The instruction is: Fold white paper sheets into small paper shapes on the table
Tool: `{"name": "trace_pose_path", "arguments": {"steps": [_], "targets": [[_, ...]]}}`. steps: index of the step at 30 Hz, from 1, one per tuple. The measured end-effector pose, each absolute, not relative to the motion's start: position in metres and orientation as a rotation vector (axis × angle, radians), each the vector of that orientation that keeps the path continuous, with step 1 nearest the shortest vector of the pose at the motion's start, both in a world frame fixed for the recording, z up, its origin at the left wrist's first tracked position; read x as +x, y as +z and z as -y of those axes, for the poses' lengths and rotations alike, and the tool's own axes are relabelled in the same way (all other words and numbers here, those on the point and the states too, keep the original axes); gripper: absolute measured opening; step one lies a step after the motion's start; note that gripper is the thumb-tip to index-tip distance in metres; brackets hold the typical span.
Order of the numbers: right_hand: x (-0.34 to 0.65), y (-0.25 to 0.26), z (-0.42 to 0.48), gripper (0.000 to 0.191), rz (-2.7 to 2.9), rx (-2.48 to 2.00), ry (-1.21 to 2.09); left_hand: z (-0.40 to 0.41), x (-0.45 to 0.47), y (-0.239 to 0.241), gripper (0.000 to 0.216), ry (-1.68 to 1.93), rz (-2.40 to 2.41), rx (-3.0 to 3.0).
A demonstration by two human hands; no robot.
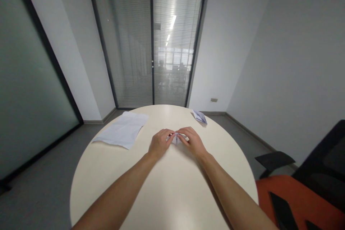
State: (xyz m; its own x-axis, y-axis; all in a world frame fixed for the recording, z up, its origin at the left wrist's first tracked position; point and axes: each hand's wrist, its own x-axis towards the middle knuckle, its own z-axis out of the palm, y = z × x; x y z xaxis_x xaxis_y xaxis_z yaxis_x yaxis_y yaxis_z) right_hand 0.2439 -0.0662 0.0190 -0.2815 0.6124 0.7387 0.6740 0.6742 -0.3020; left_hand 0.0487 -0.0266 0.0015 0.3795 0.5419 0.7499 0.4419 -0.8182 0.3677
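My left hand [160, 142] and my right hand [192, 140] meet over the middle of a round cream table [167, 194]. Both hands are closed in a pinch on a small folded piece of white paper [175, 137], which lies on the tabletop between the fingertips. Most of the small paper is hidden by my fingers. A stack of flat white paper sheets [122, 129] lies on the table to the left of my left hand. A small folded paper shape [199, 116] rests near the far right edge of the table.
An orange and black office chair [302, 187] stands at the right of the table. Glass sliding doors with blinds [151, 46] are straight ahead. A frosted glass wall [24, 90] runs along the left, and grey floor surrounds the table.
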Motion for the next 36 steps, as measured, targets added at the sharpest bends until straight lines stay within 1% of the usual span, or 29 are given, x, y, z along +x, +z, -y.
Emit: {"name": "trace_pose_path", "arguments": {"steps": [8,13,23,31,36], "targets": [[0.246,0.018,0.064,0.017,1.903,-1.048,-0.033,0.024,0.047,0.000,0.015,1.419,-0.962,2.425],[0.252,0.013,0.060,0.019,1.783,-1.144,0.055,0.016,0.046,-0.005,0.014,1.457,-1.010,2.253],[0.262,0.008,0.053,0.034,1.525,-1.248,0.276,0.001,0.041,-0.008,0.018,1.567,-1.021,1.844],[0.266,0.003,0.047,0.051,1.315,-1.180,0.398,-0.017,0.039,-0.019,0.022,1.647,-1.006,1.562],[0.268,-0.004,0.042,0.053,1.227,-1.160,0.454,-0.023,0.037,-0.020,0.025,1.630,-1.010,1.405]]}}
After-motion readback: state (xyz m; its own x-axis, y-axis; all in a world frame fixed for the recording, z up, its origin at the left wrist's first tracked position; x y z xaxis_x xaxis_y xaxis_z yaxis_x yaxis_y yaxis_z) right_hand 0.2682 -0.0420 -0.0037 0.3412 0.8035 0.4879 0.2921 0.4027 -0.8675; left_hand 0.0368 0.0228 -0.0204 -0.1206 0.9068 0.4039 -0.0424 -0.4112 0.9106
